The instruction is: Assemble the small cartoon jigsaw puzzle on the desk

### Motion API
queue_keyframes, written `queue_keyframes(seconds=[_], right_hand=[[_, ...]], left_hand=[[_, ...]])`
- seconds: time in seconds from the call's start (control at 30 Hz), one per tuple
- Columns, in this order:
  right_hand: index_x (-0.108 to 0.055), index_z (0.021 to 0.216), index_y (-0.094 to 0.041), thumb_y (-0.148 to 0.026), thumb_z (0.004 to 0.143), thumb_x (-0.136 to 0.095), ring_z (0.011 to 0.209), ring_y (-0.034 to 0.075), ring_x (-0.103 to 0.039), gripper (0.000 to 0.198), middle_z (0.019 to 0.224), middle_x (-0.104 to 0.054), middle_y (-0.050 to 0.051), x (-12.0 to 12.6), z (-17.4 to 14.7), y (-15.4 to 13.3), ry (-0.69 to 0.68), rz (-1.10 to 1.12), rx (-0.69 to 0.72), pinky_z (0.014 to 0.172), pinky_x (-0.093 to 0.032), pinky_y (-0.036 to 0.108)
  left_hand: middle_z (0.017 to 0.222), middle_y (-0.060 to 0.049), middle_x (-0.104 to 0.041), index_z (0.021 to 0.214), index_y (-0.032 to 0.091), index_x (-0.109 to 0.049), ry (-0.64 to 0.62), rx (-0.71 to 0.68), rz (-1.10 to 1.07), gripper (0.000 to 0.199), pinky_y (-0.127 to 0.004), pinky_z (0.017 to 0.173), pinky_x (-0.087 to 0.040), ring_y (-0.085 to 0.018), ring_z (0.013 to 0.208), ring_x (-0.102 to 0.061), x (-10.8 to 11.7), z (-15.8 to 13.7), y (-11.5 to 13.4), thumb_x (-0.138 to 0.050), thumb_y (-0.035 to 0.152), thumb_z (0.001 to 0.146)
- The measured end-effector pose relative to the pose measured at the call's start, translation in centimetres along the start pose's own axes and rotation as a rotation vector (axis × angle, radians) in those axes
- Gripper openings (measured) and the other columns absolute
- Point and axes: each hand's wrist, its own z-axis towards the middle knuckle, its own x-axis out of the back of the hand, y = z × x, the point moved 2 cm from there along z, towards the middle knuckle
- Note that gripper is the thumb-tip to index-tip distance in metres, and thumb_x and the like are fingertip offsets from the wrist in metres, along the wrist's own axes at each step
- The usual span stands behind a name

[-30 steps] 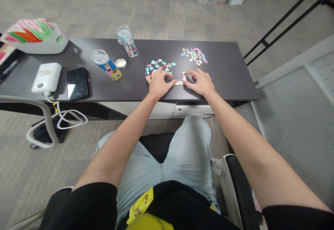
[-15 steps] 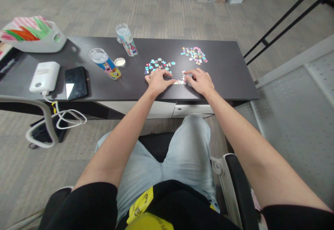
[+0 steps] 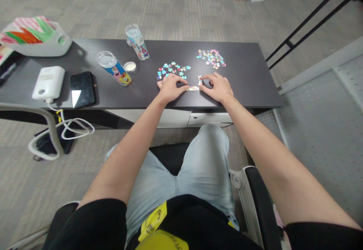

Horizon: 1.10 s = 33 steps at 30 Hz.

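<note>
An L-shaped strip of joined jigsaw pieces (image 3: 194, 88) lies on the dark table near its front edge. My left hand (image 3: 171, 88) rests at the strip's left end, with thumb and forefinger closed on it. At the corner and upright arm of the L, my right hand (image 3: 217, 87) has thumb and forefinger bent onto the pieces, hiding part of them. Just beyond my left hand spreads a pile of loose blue and red jigsaw pieces (image 3: 173, 68). Farther back on the right is a second pile of pink, yellow and blue jigsaw pieces (image 3: 212, 58).
Two clear-topped cartoon-print canisters, a near one (image 3: 115, 69) and a far one (image 3: 137, 42), stand left of the pieces by a round lid (image 3: 130, 67). Farther left are a phone (image 3: 82, 89), a white device (image 3: 48, 83) with a cable, and a white basket (image 3: 61, 42).
Both hands have shifted slightly left along with the strip. Their grip on the jigsaw pieces looks much the same, and the loose piles have stayed put.
</note>
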Motion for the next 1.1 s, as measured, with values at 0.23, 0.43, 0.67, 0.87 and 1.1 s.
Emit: queue_keyframes(seconds=[0.23,0.43,0.67,0.87,1.1], right_hand=[[-0.09,0.157,-0.035,-0.053,0.116,-0.077,0.127,0.042,-0.079,0.047,0.127,-0.081,0.013,0.0,0.0,-0.1,0.0,-0.002,-0.009,0.122,-0.057,0.061],[-0.091,0.157,-0.034,-0.054,0.115,-0.076,0.124,0.042,-0.079,0.048,0.127,-0.081,0.013,-0.1,0.0,0.0,0.011,0.005,-0.002,0.121,-0.057,0.062],[-0.091,0.155,-0.035,-0.054,0.115,-0.076,0.122,0.041,-0.078,0.047,0.126,-0.081,0.012,-0.3,0.0,0.1,0.016,0.005,0.003,0.12,-0.057,0.06],[-0.092,0.156,-0.035,-0.053,0.117,-0.077,0.124,0.042,-0.08,0.046,0.126,-0.082,0.012,-0.3,0.0,0.0,0.02,0.007,-0.001,0.122,-0.058,0.063],[-0.092,0.155,-0.033,-0.052,0.116,-0.076,0.123,0.04,-0.079,0.046,0.126,-0.082,0.012,0.0,-0.2,-0.6,0.031,0.013,-0.016,0.123,-0.057,0.061]], left_hand=[[0.154,-0.006,-0.076,0.118,0.038,-0.096,0.022,0.015,0.019,0.009,-0.066,0.141,-0.034,-0.043,0.163,-0.06,-0.3,-0.2,0.6,-0.095,0.04,0.109],[0.157,-0.007,-0.079,0.119,0.037,-0.095,0.022,0.023,0.008,0.012,-0.064,0.141,-0.036,-0.04,0.165,-0.063,-0.4,0.0,0.3,-0.099,0.037,0.107],[0.156,-0.006,-0.081,0.126,0.037,-0.091,0.03,-0.01,0.021,0.017,-0.062,0.14,-0.038,-0.039,0.158,-0.064,-0.3,-0.3,-0.2,-0.096,0.042,0.11],[0.151,-0.006,-0.085,0.129,0.034,-0.092,0.012,-0.064,-0.02,0.024,-0.058,0.138,-0.046,-0.035,0.145,-0.072,-0.1,-0.1,-1.5,-0.097,0.035,0.105],[0.141,-0.008,-0.083,0.132,0.029,-0.088,0.088,-0.096,-0.171,0.024,-0.05,0.123,-0.06,-0.028,0.117,-0.075,1.6,4.7,-2.3,-0.085,0.033,0.108]])
